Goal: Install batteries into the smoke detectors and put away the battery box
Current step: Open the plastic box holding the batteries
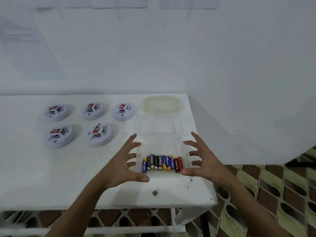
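Box: clear plastic battery box (163,149) near table (68,177) front-right edge, AA batteries (162,162) rowed inside.
Hands: left hand (123,165), right hand (203,162) flank box, fingers spread, holding nothing.
Handling: likely light, thin-walled, flexy; grip both side walls, keep level.

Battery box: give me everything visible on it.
The battery box is a clear, seemingly plastic container with rounded corners, open on top, sitting flat near the right front of the white table. A row of mixed batteries, blue, yellow, black and red, lies side by side along its near side. The left hand and right hand flank it with fingers spread, fingertips at its walls; firm contact cannot be told. A pale lid lies behind it.
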Available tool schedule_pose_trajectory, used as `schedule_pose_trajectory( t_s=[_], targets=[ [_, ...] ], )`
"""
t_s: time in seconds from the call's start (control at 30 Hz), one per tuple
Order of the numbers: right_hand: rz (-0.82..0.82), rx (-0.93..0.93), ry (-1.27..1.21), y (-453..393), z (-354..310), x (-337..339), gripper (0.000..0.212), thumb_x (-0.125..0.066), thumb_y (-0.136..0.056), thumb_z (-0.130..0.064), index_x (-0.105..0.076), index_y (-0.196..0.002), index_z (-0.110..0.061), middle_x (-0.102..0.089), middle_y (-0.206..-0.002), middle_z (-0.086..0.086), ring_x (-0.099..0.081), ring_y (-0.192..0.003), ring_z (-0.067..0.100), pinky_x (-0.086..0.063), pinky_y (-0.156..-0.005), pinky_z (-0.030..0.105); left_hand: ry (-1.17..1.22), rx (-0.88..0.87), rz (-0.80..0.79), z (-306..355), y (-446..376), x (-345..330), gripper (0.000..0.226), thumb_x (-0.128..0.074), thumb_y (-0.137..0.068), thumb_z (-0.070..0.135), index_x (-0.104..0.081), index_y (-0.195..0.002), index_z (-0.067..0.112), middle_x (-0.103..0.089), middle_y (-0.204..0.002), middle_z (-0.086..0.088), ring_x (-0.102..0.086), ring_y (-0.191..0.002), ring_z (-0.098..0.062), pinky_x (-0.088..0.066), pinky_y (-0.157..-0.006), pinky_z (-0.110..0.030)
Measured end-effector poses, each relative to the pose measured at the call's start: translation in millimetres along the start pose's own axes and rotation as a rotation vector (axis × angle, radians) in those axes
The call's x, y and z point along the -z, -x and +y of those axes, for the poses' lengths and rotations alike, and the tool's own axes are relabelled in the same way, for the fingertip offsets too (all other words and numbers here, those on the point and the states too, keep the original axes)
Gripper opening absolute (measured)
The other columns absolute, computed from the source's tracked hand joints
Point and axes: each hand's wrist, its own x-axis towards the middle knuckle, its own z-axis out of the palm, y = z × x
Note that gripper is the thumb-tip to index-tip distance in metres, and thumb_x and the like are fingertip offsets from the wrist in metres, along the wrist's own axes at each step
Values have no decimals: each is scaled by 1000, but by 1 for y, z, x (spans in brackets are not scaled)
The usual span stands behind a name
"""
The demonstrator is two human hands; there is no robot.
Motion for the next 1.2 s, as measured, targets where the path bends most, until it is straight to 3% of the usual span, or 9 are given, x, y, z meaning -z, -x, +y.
schedule_pose_trajectory(
  t_s=[0.17, 0.33, 0.47, 0.57, 0.7, 0.77, 0.9, 1.2],
  targets=[
    [2, 26, 7, 1, 2, -7, 129, -96, -56, -28, -11, -149, -53, -34, -141, -35, -48, -121, -1, -50, -77, 8, 28, -24, 52, -6, 1, -9, 131, -96, -51, 25, -10, -145, 54, -34, -148, 21, -45, -131, -10, -47, -95, -24],
    [31, 49, -21, -6, 2, -7, 125, -95, -58, -23, -14, -148, -54, -37, -140, -32, -52, -119, 1, -52, -78, 12, 52, -32, 83, -9, -9, -7, 130, -94, -55, 20, -9, -148, 48, -37, -146, 19, -47, -127, -9, -47, -85, -11],
    [83, 49, -65, -14, 3, -10, 125, -95, -56, -24, -16, -149, -49, -41, -139, -28, -55, -119, 5, -54, -76, 15, 78, -18, 118, -15, -16, -5, 129, -94, -54, 25, -10, -150, 45, -42, -135, 24, -50, -126, -10, -48, -91, -19],
    [124, 43, -107, -18, 6, -12, 126, -94, -53, -26, -17, -151, -42, -48, -134, -18, -59, -116, 9, -56, -76, 19, 86, -9, 129, -18, -20, -4, 129, -93, -55, 24, -9, -150, 42, -40, -138, 18, -49, -125, -9, -47, -95, -24],
    [141, 40, -128, -23, 10, -12, 125, -94, -55, -23, -18, -151, -42, -50, -133, -18, -60, -113, 4, -55, -74, 16, 86, 8, 124, -19, -28, -2, 128, -92, -58, 17, -7, -151, 40, -42, -127, 29, -54, -111, 0, -51, -79, -14],
    [156, 33, -144, -26, 11, -11, 124, -94, -54, -24, -18, -152, -42, -51, -134, -17, -61, -113, 7, -55, -75, 18, 84, 16, 103, -19, -33, 0, 130, -93, -57, 19, -6, -151, 42, -41, -132, 28, -54, -113, -2, -53, -79, -16],
    [179, 29, -151, -33, 10, -10, 122, -92, -57, -25, -18, -153, -39, -50, -135, -16, -61, -114, 9, -55, -74, 17, 82, 23, 78, -16, -47, 6, 134, -95, -53, 25, -4, -148, 47, -33, -148, 18, -48, -129, -17, -53, -94, -35],
    [217, 42, -141, -44, 7, -12, 121, -91, -61, -22, -16, -154, -35, -51, -133, -16, -62, -109, 5, -55, -71, 16, 75, 26, 51, -12, -66, 12, 132, -92, -59, 21, 1, -148, 47, -31, -154, 10, -45, -132, -19, -53, -91, -32]
  ],
)
